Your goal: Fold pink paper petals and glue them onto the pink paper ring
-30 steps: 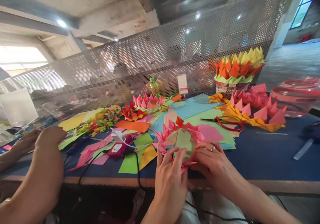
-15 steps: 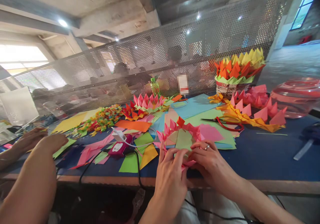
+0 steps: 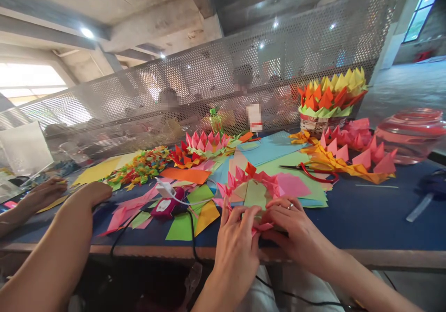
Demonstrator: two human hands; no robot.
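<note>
Close to the table's front edge, a ring of folded pink paper [image 3: 265, 178] with pointed tips lies between my hands. One orange-red tip stands at its far side. My left hand [image 3: 240, 230] grips the near left part of the ring with bent fingers. On the near right part, my right hand [image 3: 291, 221], with a ring on one finger, pinches the folded paper. The fingertips hide the exact spot being held. Beyond my right hand lies a pink paper sheet [image 3: 294, 185], with red-handled scissors [image 3: 318, 172] past it on green paper.
A co-worker's arms [image 3: 57, 228] reach in at the left. A magenta power block [image 3: 168, 207] with cables lies among paper scraps. Several finished paper rings, an orange-and-yellow paper basket [image 3: 331, 100], a clear red-tinted bowl [image 3: 411, 135] and a green bottle [image 3: 215, 121] stand farther back.
My fingers shift slightly on the near edge of the pink paper ring, which stays in place. The co-worker's arms move at the left, and a green sheet there is now covered.
</note>
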